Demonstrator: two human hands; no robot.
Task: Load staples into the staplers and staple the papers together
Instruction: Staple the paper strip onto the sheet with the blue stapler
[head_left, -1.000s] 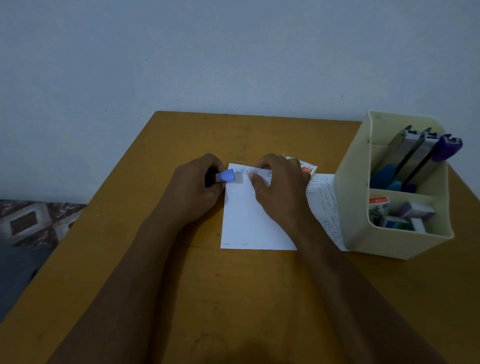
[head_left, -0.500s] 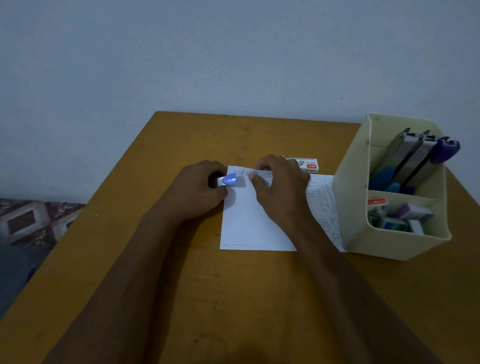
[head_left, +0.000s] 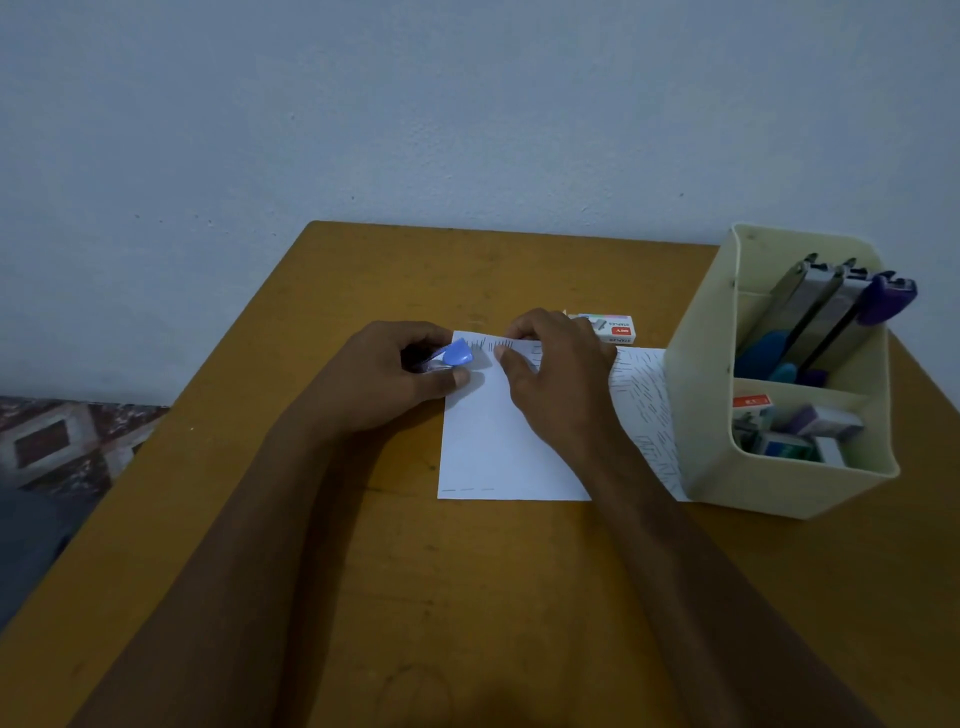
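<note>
A white paper sheet (head_left: 493, 441) lies on the wooden table (head_left: 363, 571), with rows of staples along its top edge. My left hand (head_left: 384, 379) grips a small blue stapler (head_left: 454, 356) whose nose sits over the sheet's top left corner. My right hand (head_left: 556, 379) pinches the top edge of the sheet just right of the stapler. A second sheet (head_left: 647, 410) covered in staples lies to the right, partly under my right arm. A staple box (head_left: 613, 330) with a red label lies behind my right hand.
A cream organiser (head_left: 769, 478) stands at the right, against the second sheet. Its back section holds several staplers, one purple (head_left: 885, 299); its front section holds small staple boxes (head_left: 795, 431). A wall runs behind the table. Patterned floor shows at the left.
The blue stapler has shifted slightly right onto the paper's top left corner. My right hand stays on the paper's top edge.
</note>
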